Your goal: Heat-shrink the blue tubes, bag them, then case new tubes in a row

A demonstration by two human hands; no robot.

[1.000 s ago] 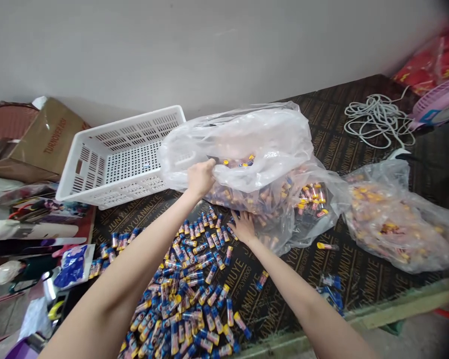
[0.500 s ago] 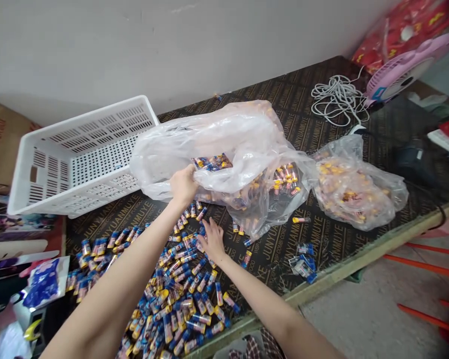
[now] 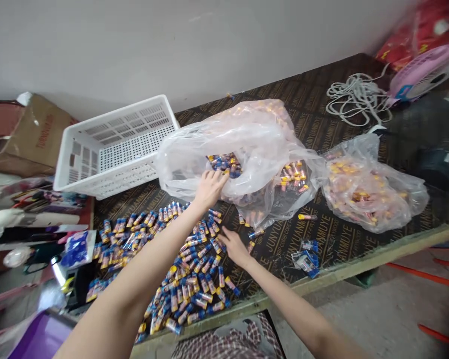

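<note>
My left hand (image 3: 210, 188) is at the mouth of a large clear plastic bag (image 3: 194, 134), its fingers bent over the near rim. Small tubes with blue and yellow ends (image 3: 226, 163) show inside that opening. Lower down, my right hand (image 3: 236, 247) reaches to the edge of a wide pile of the same kind of tubes (image 3: 194, 276). Its fingers are apart, the tips close to the nearest tubes, and nothing shows in them. More tubes (image 3: 294, 174) show through the right part of the bag.
A white slatted crate (image 3: 112, 184) stands at the back left beside a cardboard box (image 3: 33, 134). Rightward lie a second filled bag (image 3: 370, 192), small blue packets (image 3: 307, 259), a coiled white cable (image 3: 353, 99) and a pink fan (image 3: 422, 75). The table's wooden edge (image 3: 329, 274) runs along the front.
The view has swung to the left. My left hand has shifted rightward along the bag's rim, its fingers now over the opening. My right hand has drawn back slightly towards the pile's right edge.
</note>
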